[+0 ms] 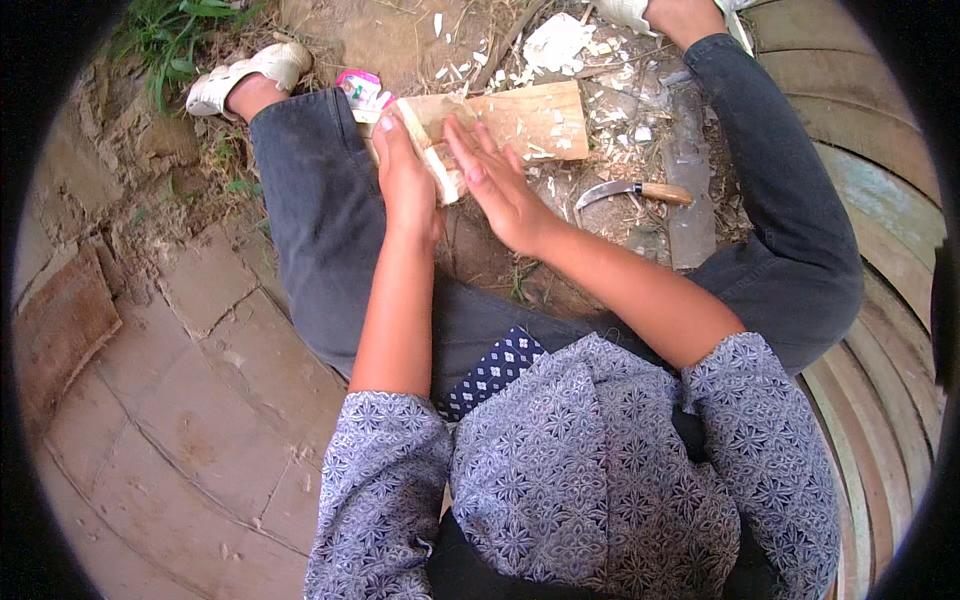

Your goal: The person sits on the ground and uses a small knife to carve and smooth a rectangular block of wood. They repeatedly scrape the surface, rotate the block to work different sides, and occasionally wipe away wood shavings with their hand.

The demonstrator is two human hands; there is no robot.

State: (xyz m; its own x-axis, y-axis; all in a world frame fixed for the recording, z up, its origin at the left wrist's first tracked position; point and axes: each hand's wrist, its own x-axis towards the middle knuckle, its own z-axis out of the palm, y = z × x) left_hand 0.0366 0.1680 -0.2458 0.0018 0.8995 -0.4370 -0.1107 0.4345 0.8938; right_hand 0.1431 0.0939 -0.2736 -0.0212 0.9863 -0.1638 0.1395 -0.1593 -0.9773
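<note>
A pale, roughly cut block of wood point(431, 112) is tilted up between my two hands. My left hand point(408, 190) grips its left side, the thumb lying along the edge and the other fingers hidden behind it. Against the block's right face rests my right hand point(503, 192), open, with its fingers stretched out. A wider wooden board point(545, 120) lies on the ground just beyond, sprinkled with chips. To the right of my right hand is a curved knife point(634, 191) with a wooden handle, lying untouched among the shavings.
Wood chips point(558, 44) cover the ground ahead. A pink and white packet point(364, 92) lies by my left leg. A grey bar point(690, 175) runs beside the knife handle. Curved planks point(895, 400) line the right, paving slabs point(200, 400) the left, with grass point(175, 45) at the far left.
</note>
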